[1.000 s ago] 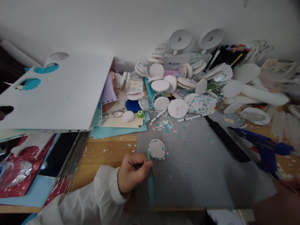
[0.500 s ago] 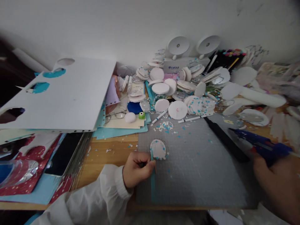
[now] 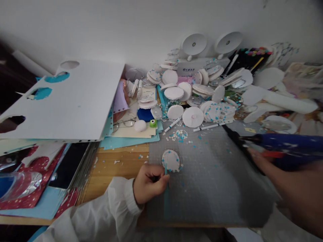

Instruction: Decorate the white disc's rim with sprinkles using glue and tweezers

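Between the thumb and fingers of my left hand (image 3: 150, 184) a thin translucent light-blue ribbon (image 3: 166, 201) is pinched. Its upper end lies over a small white disc (image 3: 171, 158), whose rim is dotted with blue and white bits. The disc rests on the grey cutting mat (image 3: 202, 188), just above my fingertips. At the right edge, my right hand (image 3: 290, 188), smeared by motion, grips a blue glue gun (image 3: 295, 143) by its handle. The gun's nozzle points left, above a long black tool (image 3: 234, 137) on the mat.
White discs (image 3: 193, 117), many trimmed with beads, crowd the back. Loose confetti (image 3: 178, 135) and two white pens (image 3: 209, 127) lie before them. A large white board (image 3: 75, 107) covers the left side, with a phone (image 3: 68, 168) below it and a clear cup (image 3: 22, 185).
My right hand has brought the glue gun up and to the left, lifting it over the mat's right side. My left hand stays by the disc with the ribbon, almost unmoved.
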A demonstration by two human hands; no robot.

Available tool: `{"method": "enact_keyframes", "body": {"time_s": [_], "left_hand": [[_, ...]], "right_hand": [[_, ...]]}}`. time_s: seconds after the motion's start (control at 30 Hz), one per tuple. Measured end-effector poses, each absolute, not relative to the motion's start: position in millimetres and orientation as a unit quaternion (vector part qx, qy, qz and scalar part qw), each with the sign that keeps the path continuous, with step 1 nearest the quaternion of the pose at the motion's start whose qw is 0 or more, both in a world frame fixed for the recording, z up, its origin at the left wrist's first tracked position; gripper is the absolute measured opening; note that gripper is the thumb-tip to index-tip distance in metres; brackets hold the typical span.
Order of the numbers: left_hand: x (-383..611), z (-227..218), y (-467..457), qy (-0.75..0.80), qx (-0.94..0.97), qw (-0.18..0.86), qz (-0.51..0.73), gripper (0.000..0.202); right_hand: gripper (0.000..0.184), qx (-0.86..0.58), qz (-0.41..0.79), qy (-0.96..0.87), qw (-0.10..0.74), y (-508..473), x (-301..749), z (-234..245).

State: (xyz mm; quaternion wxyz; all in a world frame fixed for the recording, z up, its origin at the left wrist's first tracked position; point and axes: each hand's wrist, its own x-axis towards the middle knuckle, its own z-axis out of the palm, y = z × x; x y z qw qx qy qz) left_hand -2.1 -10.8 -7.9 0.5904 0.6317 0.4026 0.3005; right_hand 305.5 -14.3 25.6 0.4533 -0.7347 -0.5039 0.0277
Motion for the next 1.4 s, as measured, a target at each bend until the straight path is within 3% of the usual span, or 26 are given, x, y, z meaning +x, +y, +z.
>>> {"method": "enact_keyframes", "body": {"time_s": [0.1, 0.2, 0.33, 0.73, 1.4], "left_hand": [[-2, -10, -10, 0.4, 0.646, 0.582, 0.29, 0.051], [-3, -10, -9, 0.395, 0.651, 0.58, 0.29, 0.049], [-3, -10, -7, 0.378, 0.658, 0.574, 0.308, 0.044], [-1, -11, -6, 0.366, 0.687, 0.553, 0.297, 0.037], [1, -11, -6, 0.344, 0.696, 0.545, 0.317, 0.035]], "right_hand": [[0.022, -0.728, 0.103, -0.532, 0.42, 5, 272, 21], [0.018, -0.661, 0.124, -0.599, 0.435, 8, 248, 1], [0.015, -0.599, 0.156, -0.68, 0.392, 2, 236, -18], [0.007, -0.627, 0.175, -0.685, 0.327, -2, 235, -18], [0.011, -0.626, 0.186, -0.688, 0.315, -2, 236, -21]]}}
